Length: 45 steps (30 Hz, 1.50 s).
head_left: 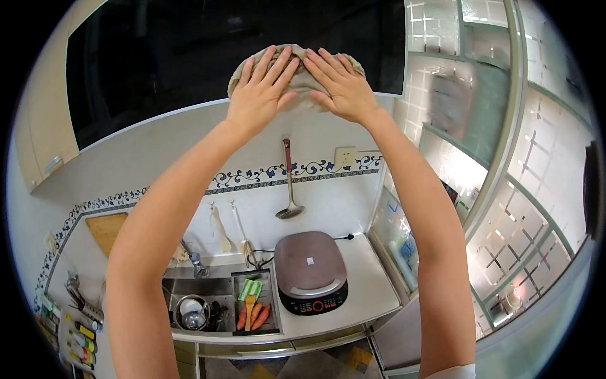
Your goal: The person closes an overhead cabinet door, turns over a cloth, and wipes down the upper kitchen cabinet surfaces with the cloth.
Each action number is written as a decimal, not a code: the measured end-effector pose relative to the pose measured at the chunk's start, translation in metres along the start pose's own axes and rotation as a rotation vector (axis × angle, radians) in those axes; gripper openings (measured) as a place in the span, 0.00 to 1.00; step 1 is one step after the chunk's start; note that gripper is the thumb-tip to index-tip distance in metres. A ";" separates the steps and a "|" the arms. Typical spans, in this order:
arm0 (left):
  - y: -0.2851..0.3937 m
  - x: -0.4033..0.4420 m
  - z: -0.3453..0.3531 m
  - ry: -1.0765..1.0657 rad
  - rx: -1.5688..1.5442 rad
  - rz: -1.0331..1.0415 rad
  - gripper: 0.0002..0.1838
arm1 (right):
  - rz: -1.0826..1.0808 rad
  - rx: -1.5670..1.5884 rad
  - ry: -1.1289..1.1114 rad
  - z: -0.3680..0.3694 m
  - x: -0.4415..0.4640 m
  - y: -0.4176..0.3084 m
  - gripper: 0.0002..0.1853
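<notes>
A beige-grey cloth (pixel 304 81) lies spread against the lower edge of a glossy black cabinet panel (pixel 158 63). My left hand (pixel 260 88) presses flat on the cloth's left part, fingers spread and pointing up. On its right part rests my right hand (pixel 344 87), also flat with its fingers apart. The two thumbs point toward each other with a small gap between them. Both arms are stretched up and forward. Some of the cloth is hidden under the palms.
Below are a brown electric griddle (pixel 310 262) on the counter (pixel 372 278), a sink (pixel 221 287) with pots, and a rack holding carrots (pixel 260 317). A ladle (pixel 290 183) hangs on the wall. Glass doors (pixel 467 114) stand at the right, bottles (pixel 83 344) at lower left.
</notes>
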<state>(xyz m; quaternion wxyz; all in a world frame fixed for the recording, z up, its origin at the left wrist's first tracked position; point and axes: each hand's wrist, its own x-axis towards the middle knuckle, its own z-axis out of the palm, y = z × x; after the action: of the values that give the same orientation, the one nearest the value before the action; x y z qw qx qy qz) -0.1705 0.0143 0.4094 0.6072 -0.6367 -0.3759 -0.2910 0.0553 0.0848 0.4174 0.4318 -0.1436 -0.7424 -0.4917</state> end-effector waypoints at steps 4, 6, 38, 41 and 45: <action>0.007 0.005 0.003 0.000 0.001 0.002 0.36 | 0.008 -0.018 0.000 0.000 -0.006 0.007 0.35; 0.010 0.008 0.004 -0.001 0.002 0.002 0.36 | 0.011 0.001 0.002 -0.001 -0.008 0.009 0.34; 0.029 0.046 0.013 0.073 -0.073 0.058 0.31 | 0.140 0.033 0.097 -0.003 -0.019 0.031 0.33; 0.027 0.050 0.012 0.064 -0.058 0.055 0.30 | 0.155 0.048 0.139 -0.001 -0.015 0.033 0.32; 0.026 0.058 0.019 0.105 -0.077 0.048 0.30 | 0.144 0.044 0.166 0.001 -0.010 0.039 0.32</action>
<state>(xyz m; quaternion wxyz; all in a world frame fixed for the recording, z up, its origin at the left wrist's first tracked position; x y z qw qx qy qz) -0.1192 0.0411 0.4413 0.6079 -0.6522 -0.3169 -0.3236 0.0859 0.1060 0.4332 0.5291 -0.1459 -0.7023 -0.4534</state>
